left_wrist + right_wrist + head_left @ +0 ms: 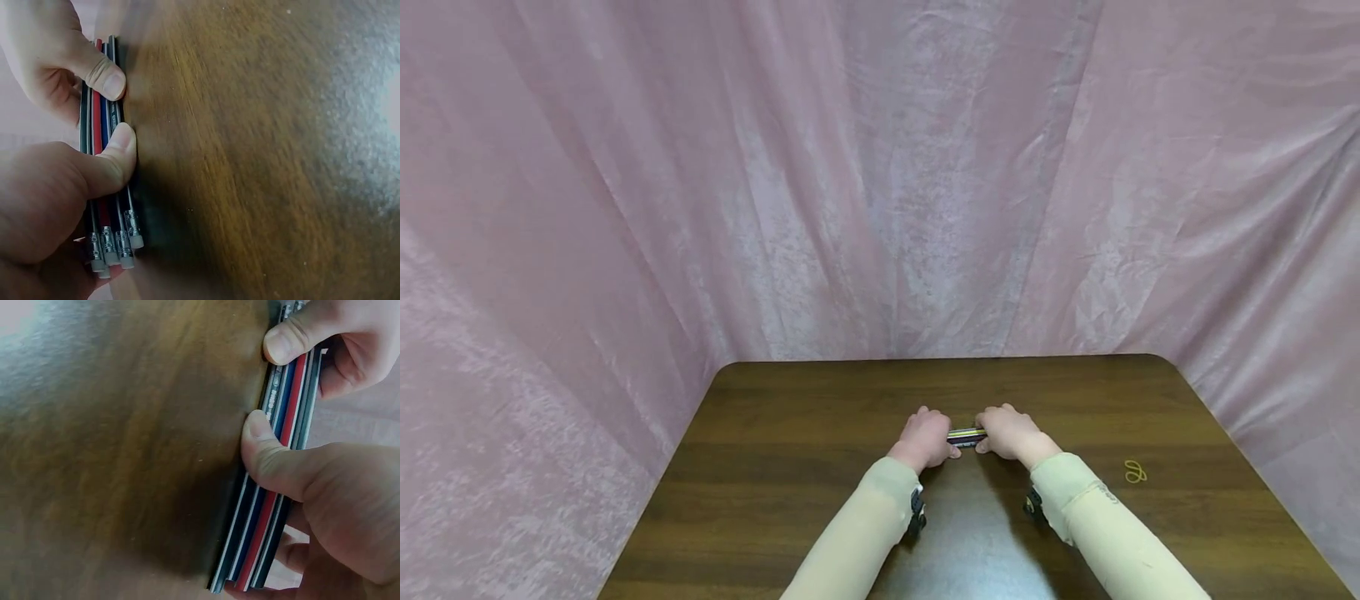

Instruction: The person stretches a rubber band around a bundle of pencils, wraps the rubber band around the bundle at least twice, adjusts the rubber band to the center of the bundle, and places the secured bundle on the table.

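A bundle of several pencils [966,437] lies level between both hands, just above or on the table. Black, dark blue and red barrels [287,419] show side by side in the right wrist view. White erasers in silver ferrules [111,250] stick out past my left hand [927,437], which grips that end with the thumb across the barrels. My right hand [1008,432] grips the other end, its thumb also laid over the pencils; plain flat ends show beyond it. The fingers behind the bundle are partly hidden.
A yellow rubber band [1135,472], twisted into loops, lies on the brown wooden table [775,467] to the right of the right forearm. Pink velvet curtain [880,183] hangs behind the table and along its sides. Small dark cameras [916,510] sit on the wrists.
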`<action>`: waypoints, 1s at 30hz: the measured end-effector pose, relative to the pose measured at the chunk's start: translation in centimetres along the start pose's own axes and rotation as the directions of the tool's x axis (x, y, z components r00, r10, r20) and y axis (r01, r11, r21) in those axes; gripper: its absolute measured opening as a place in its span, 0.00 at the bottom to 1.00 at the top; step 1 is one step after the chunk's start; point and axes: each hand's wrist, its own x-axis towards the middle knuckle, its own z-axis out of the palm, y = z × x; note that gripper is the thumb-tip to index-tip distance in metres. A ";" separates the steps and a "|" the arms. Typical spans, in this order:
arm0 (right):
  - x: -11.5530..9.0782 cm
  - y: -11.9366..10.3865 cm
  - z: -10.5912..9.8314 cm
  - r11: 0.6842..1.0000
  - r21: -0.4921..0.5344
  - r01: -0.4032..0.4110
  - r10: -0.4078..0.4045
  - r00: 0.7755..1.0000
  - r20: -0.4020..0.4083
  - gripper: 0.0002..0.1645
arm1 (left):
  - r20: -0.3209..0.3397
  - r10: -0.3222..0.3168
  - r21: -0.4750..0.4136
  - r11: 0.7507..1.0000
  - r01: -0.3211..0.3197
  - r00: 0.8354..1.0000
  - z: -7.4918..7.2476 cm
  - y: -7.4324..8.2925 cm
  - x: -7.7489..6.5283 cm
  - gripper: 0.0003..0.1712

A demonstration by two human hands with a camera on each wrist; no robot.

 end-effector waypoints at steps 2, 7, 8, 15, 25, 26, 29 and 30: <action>-0.2 0.2 0.4 1.000 -0.001 0.005 -0.005 1.000 -0.009 0.16 | 0.006 0.002 -0.006 1.000 -0.001 1.000 -0.1 0.2 -0.2 0.17; -0.3 0.5 1.2 1.000 -0.007 0.027 -0.028 0.999 -0.035 0.16 | 0.015 0.004 0.017 1.000 -0.004 1.000 -0.2 0.5 -0.6 0.17; -0.3 0.5 1.2 1.000 -0.008 0.028 -0.028 0.999 -0.037 0.16 | 0.015 0.006 0.029 1.000 -0.007 1.000 -0.2 0.6 -0.7 0.17; -0.6 0.5 1.2 0.998 -0.046 0.048 -0.051 0.997 -0.050 0.15 | -0.025 0.024 0.130 0.991 -0.020 0.999 0.2 1.1 -1.0 0.17; -0.9 0.6 1.1 0.991 -0.087 0.101 -0.106 0.993 -0.054 0.17 | 0.009 0.022 0.229 0.973 -0.024 1.000 0.7 1.3 -0.7 0.21; -0.9 0.7 1.2 0.990 -0.088 0.107 -0.112 0.992 -0.055 0.16 | 0.024 0.024 0.245 0.969 -0.029 0.999 0.7 1.2 -0.6 0.22; -1.2 0.9 1.3 0.990 -0.079 0.113 -0.118 0.991 -0.061 0.14 | 0.050 0.032 0.294 0.955 -0.046 0.998 0.6 1.2 -0.7 0.24; -1.2 0.9 1.3 0.991 -0.077 0.114 -0.118 0.991 -0.063 0.14 | 0.044 0.032 0.305 0.951 -0.044 0.998 0.6 1.1 -0.7 0.24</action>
